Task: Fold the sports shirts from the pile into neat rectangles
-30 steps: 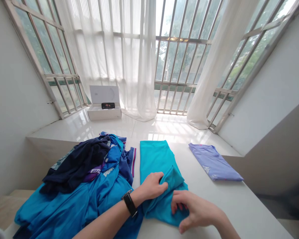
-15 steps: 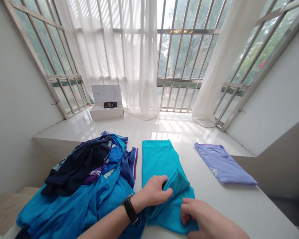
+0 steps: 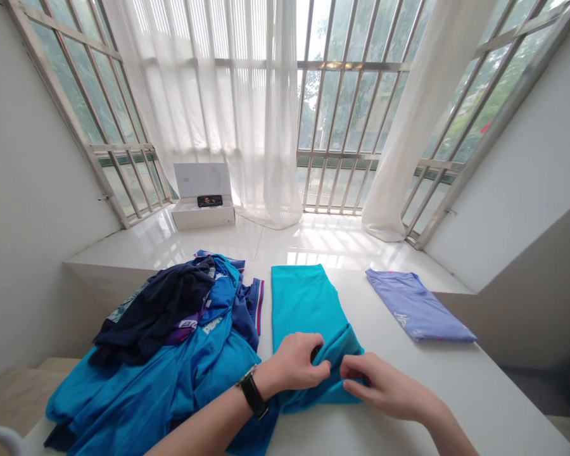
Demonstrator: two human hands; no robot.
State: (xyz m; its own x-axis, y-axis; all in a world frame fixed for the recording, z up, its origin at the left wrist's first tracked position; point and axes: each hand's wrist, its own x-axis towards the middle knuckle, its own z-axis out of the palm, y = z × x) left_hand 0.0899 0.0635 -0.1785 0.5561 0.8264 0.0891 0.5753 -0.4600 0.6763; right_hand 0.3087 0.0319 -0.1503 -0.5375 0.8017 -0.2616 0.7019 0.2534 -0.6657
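A turquoise garment (image 3: 306, 291), folded into a long strip, lies on the white table with its near end bunched up. My left hand (image 3: 297, 364), a black watch on its wrist, is closed on a raised fold of that near end. At the near right edge of the same garment, my right hand (image 3: 377, 383) has its thumb and fingers curled around the cloth. The fingers partly hide the gathered fabric. To the right lies a folded lavender shirt (image 3: 418, 307) with a small white logo, apart from both hands.
A heap of blue clothes (image 3: 166, 386) with a dark navy garment (image 3: 156, 316) on top fills the table's left side, reaching under my left forearm. An open white box (image 3: 203, 215) with a black phone (image 3: 209, 201) stands on the sill. White curtains (image 3: 237, 126) hang before the barred window.
My right hand has moved up and closer to the left hand, bringing the garment's near edge with it. The left hand keeps its grip in nearly the same place.
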